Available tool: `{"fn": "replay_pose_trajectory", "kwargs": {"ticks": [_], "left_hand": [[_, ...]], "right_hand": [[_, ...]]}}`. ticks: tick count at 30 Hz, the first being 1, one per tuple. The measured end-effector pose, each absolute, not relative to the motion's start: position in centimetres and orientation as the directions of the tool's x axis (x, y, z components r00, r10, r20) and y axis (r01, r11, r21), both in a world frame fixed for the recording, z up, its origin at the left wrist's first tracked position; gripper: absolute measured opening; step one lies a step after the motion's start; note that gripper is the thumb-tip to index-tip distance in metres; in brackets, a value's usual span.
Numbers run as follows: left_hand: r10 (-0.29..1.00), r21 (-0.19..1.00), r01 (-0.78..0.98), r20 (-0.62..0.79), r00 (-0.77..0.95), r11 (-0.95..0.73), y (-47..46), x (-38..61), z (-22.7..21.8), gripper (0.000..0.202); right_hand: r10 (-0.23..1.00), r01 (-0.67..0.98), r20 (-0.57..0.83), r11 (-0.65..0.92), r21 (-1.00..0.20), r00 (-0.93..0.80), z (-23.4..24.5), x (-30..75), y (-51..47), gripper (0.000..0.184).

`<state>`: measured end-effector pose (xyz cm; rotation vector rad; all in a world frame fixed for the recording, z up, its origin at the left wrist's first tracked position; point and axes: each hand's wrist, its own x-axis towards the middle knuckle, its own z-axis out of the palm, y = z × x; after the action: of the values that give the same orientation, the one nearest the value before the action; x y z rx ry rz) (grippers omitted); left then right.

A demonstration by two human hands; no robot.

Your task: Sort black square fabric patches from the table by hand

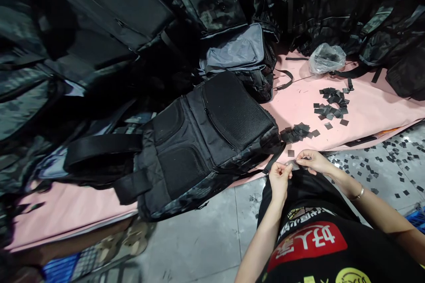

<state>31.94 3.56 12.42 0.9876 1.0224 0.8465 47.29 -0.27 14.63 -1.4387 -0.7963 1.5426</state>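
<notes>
Strap of the black backpack trails off the pink table edge, right down to the hands. Left hand has its fingers pinched shut on the strap's loose end. Right hand, fingertips touching the left's, is clamped on a small piece, too tiny to make out. Black squares are piled on the table, with more scattered across the floor.

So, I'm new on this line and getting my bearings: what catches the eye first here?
A black backpack lies mid-frame on the pink table. At its lower right, the left hand and right hand pinch a small greyish piece. Black squares litter the pink surface beyond.
</notes>
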Motion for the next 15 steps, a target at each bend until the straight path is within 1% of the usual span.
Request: {"fn": "replay_pose_trajectory", "kwargs": {"ticks": [3, 5, 7, 8, 10, 12, 13, 15], "left_hand": [[0.907, 0.939, -0.117, -0.271, 0.321, 0.322, 3.7, 31.9, 12.1, 0.032], [0.925, 0.946, -0.121, -0.259, 0.278, 0.301, 3.8, 32.0, 12.1, 0.032], [0.946, 0.949, -0.138, -0.251, 0.207, 0.282, 3.9, 31.9, 12.1, 0.033], [0.951, 0.949, -0.148, -0.251, 0.180, 0.278, 4.0, 31.8, 12.1, 0.034], [0.949, 0.944, -0.156, -0.265, 0.173, 0.292, 4.0, 31.6, 12.3, 0.035], [0.937, 0.935, -0.157, -0.286, 0.199, 0.319, 3.8, 31.4, 12.6, 0.034], [0.929, 0.929, -0.157, -0.299, 0.217, 0.335, 3.7, 31.3, 12.8, 0.033], [0.909, 0.913, -0.156, -0.331, 0.253, 0.376, 3.4, 31.0, 13.1, 0.031]], "right_hand": [[0.881, -0.159, -0.468, -0.472, -0.867, -0.067, 14.3, 47.6, -0.1, 0.038], [0.879, -0.145, -0.473, -0.476, -0.867, -0.058, 13.9, 47.8, 0.3, 0.037], [0.881, -0.126, -0.471, -0.461, -0.878, 0.055, 13.4, 48.3, 1.1, 0.035], [0.871, -0.095, -0.468, -0.459, -0.883, 0.146, 13.2, 48.6, 1.7, 0.034], [0.829, 0.002, -0.441, -0.471, -0.882, 0.344, 12.7, 49.3, 3.3, 0.028], [0.772, 0.102, -0.382, -0.494, -0.863, 0.507, 12.4, 50.1, 4.8, 0.023], [0.745, 0.123, -0.356, -0.503, -0.855, 0.564, 12.3, 50.4, 5.4, 0.025], [0.716, 0.098, -0.350, -0.503, -0.859, 0.604, 12.1, 50.9, 6.1, 0.025]]}}
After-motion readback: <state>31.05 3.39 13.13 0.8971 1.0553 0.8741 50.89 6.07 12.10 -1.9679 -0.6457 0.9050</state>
